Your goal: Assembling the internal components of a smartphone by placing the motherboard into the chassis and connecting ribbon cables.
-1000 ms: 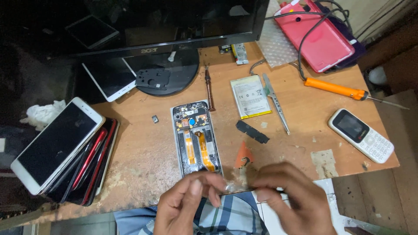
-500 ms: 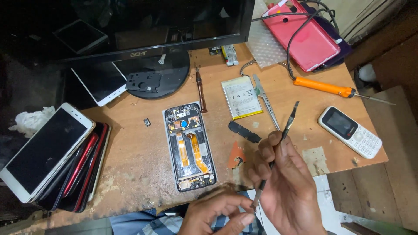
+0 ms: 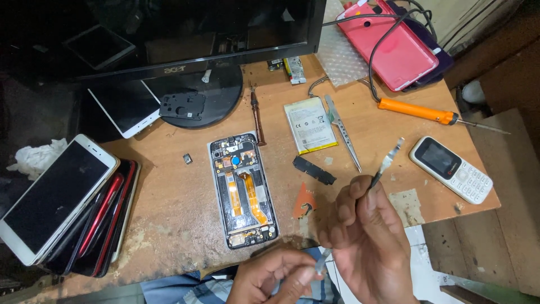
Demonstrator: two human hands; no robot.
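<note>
Already the opened phone (image 3: pixel 243 190) lies bare, battery (image 3: pixel 310 124) out; my right hand (image 3: pixel 368 242) and left hand (image 3: pixel 275 276) pinch tweezers (image 3: pixel 387 163), reassembly undone.

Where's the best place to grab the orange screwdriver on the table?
Grip the orange screwdriver by its thick orange handle, coming down from above. It lies flat with its thin metal tip pointing right, and the handle's middle is clear of the black cable.
</note>
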